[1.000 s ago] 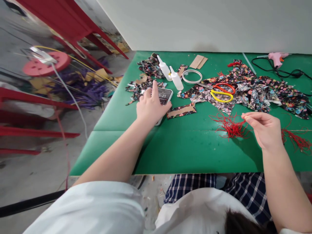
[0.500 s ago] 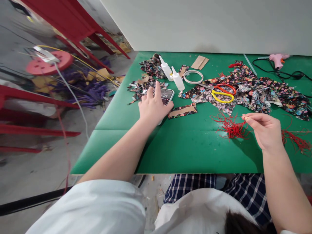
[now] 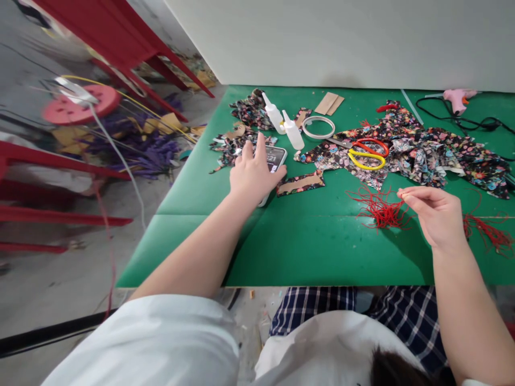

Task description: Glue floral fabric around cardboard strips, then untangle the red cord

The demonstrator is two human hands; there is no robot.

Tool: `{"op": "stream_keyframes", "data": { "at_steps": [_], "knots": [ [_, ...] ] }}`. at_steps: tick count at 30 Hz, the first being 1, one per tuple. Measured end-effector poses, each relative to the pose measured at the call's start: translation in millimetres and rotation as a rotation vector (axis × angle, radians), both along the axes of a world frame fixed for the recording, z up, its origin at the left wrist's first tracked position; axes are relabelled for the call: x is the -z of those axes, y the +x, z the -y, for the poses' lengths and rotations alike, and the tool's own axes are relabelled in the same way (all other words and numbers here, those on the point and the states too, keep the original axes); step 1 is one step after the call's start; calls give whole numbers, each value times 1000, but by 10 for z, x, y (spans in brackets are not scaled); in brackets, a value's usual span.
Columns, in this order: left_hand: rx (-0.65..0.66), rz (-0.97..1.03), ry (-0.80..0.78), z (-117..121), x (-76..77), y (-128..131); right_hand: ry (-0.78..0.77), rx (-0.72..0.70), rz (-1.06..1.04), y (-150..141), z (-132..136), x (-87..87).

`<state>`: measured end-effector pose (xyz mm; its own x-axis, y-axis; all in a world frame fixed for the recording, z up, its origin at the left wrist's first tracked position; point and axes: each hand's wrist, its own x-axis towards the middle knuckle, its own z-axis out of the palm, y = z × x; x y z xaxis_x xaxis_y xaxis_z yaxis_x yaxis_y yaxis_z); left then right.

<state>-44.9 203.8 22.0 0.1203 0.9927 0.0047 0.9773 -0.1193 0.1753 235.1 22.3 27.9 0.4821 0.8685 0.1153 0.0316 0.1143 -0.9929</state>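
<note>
My left hand (image 3: 255, 169) lies over a phone (image 3: 277, 156) on the green table, fingers spread, covering much of its lit screen. Thumb and fingertips of my right hand (image 3: 438, 212) are pinched on red thread (image 3: 382, 209), whose loose strands spread in a tangle to the left. Another bunch of red threads (image 3: 488, 230) lies right of that hand. Beyond it, scissors (image 3: 368, 153) with one red and one yellow handle rest on floral fabric (image 3: 422, 147). A fabric-edged cardboard strip (image 3: 301, 184) is beside the phone.
Two white squeeze bottles (image 3: 293, 131), a roll of tape (image 3: 318, 127), cardboard pieces (image 3: 329, 103) and fabric scraps (image 3: 253, 110) sit at the back left. A pink glue gun (image 3: 456, 101) with a black cord lies at the back right. Red stools (image 3: 100, 32) stand on the floor at left.
The lower part of the phone screen shows something different, with a light patch near my left hand. Both hands have hardly moved, and the right keeps its pinch on the thread.
</note>
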Motion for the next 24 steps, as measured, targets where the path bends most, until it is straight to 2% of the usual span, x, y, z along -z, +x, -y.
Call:
{"op": "stream_keyframes", "data": {
  "at_steps": [24],
  "knots": [
    [-8,57,-6,-29,36,10,-11,2,10,2,-4,-4]
  ]
}}
